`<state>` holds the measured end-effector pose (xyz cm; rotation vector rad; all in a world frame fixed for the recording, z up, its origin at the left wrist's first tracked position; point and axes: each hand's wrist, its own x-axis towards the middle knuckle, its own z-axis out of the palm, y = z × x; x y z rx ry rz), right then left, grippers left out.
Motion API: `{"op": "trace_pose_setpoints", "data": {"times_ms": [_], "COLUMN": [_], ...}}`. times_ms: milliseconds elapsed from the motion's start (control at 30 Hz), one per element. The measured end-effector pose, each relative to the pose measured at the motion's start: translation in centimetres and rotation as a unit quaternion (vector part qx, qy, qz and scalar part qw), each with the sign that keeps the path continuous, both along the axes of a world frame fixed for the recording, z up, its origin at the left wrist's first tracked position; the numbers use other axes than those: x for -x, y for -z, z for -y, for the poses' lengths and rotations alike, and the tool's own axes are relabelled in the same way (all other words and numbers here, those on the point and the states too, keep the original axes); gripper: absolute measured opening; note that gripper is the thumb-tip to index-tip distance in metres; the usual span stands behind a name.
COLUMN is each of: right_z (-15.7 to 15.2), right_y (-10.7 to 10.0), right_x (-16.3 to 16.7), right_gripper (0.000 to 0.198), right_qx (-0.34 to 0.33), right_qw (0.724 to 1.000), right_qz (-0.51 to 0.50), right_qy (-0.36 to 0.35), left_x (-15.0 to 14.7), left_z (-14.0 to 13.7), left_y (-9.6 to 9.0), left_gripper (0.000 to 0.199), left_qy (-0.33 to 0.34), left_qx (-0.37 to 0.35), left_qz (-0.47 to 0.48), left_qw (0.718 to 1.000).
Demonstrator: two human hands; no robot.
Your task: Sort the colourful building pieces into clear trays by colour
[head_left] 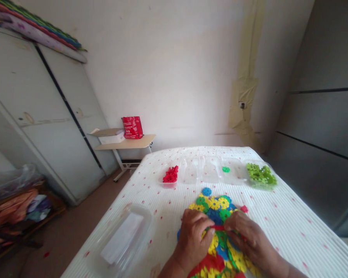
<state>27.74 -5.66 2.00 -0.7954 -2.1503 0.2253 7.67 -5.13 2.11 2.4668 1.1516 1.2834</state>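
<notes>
Both hands are over a heap of notched plastic discs in yellow, green, blue and red on the table. My left hand is closed, its thumb and finger pinching one end of a red plastic piece. At the other end of that piece, my right hand has its fingers curled round it. The fingers hide most of the red piece, so its exact shape cannot be made out. Beyond the fingertips lies a single blue disc. Close to my right hand rests a small red piece.
Across the table stand clear trays: one with red pieces, one with a lone green disc, another with light green pieces. A clear lidded box lies at left. Behind is a side table bearing a red bag.
</notes>
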Motion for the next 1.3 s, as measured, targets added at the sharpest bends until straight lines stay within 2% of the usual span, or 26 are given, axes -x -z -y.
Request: {"op": "trace_pose_setpoints", "data": {"times_ms": [100, 167, 233, 300, 333, 467, 600, 700, 833, 967, 1067, 1133, 1300], "right_z": [0.0, -0.1, -0.2, -0.3, -0.3, -0.5, -0.8, -1.3, -2.1, -2.9, -3.4, -3.5, -3.8], "right_y": [-0.1, -0.3, -0.6, -0.8, -0.8, -0.4, -0.2, -0.4, -0.5, -0.4, -0.3, -0.1, 0.6], "right_x": [-0.5, -1.0, -1.3, -1.5, -1.5, -1.4, -1.9, -3.0, -5.3, -7.5, -8.5, -8.6, -7.9], "right_gripper": [0.017, 0.022, 0.019, 0.017, 0.017, 0.02, 0.02, 0.017, 0.013, 0.02, 0.021, 0.021, 0.029], "right_qx": [-0.024, -0.035, -0.038, -0.038, -0.039, -0.053, -0.055, -0.049, -0.034, 0.046, 0.101, 0.124, 0.147], "right_qw": [0.999, 0.997, 0.995, 0.993, 0.993, 0.994, 0.994, 0.991, 0.979, 0.966, 0.963, 0.963, 0.973], "right_qz": [0.002, -0.004, -0.017, -0.027, -0.028, -0.012, -0.006, -0.017, -0.041, -0.04, -0.025, -0.008, 0.032], "right_qy": [0.036, 0.07, 0.094, 0.105, 0.106, 0.093, 0.092, 0.125, 0.199, 0.252, 0.249, 0.238, 0.177], "left_x": [0.9, 2.4, 4.5, 6.7, 7.7, 9.8, 9.6, 9.1, 8.2, 7.2, 7.3, 7.6, 8.1], "left_z": [-0.8, -2.2, -4.1, -6.4, -7.6, -11.6, -13.3, -12.6, -9.5, -5.4, -3.2, -2.5, -2.7], "left_y": [-0.1, -0.2, -0.6, -1.4, -1.9, -4.1, -5.0, -4.4, -2.7, -0.5, 1.3, 2.4, 3.7], "left_gripper": [0.012, 0.015, 0.019, 0.018, 0.018, 0.026, 0.033, 0.031, 0.022, 0.024, 0.026, 0.026, 0.025], "left_qy": [-0.033, -0.096, -0.187, -0.279, -0.302, -0.327, -0.333, -0.333, -0.32, -0.287, -0.263, -0.27, -0.27], "left_qx": [0.009, 0.031, 0.06, 0.093, 0.097, 0.106, 0.112, 0.122, 0.14, 0.126, 0.111, 0.11, 0.094], "left_qz": [0.006, 0.036, 0.1, 0.148, 0.157, 0.167, 0.167, 0.166, 0.158, 0.107, 0.073, 0.071, 0.072], "left_qw": [0.999, 0.994, 0.975, 0.944, 0.935, 0.924, 0.921, 0.92, 0.924, 0.944, 0.956, 0.954, 0.956]}}
